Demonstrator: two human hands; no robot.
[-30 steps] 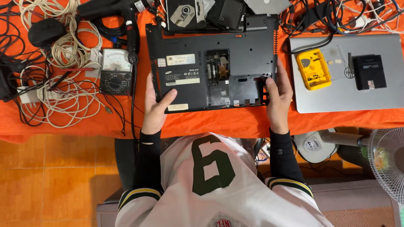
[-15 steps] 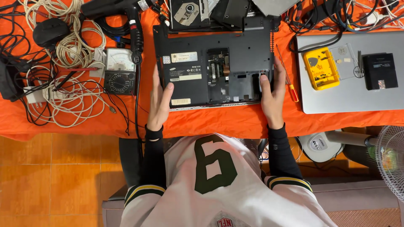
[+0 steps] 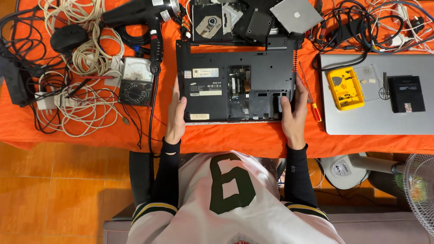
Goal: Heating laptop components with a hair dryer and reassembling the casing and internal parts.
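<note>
Far left of your worktop [image 3: 90, 135], under its orange cloth, white cables [image 3: 86, 108] lie in loose coils, a black mouse [image 3: 68, 38] above them. Next along sits a meter [image 3: 135, 81] with a dial, a black heat gun [image 3: 140, 11] above it. Now your left hand [image 3: 175, 118]: fingers together, laid flat along the left edge of the laptop [image 3: 212, 68], thumb on its underside. The laptop lies bottom up at the middle of the worktop, near edge close to you, a panel off and boards showing. Behind it lie a disc drive [image 3: 209, 25] and a grey drive [image 3: 298, 14]. Your right hand [image 3: 294, 115] grips the laptop's right edge, fingers curled round the side, thumb on top. Just beside it, a red screwdriver [image 3: 312, 101]. Further right, a closed silver laptop [image 3: 375, 117] carries a yellow parts box [image 3: 346, 88] and a black box [image 3: 407, 93]. Low right, a fan [image 3: 420, 190] stands on the floor
</note>
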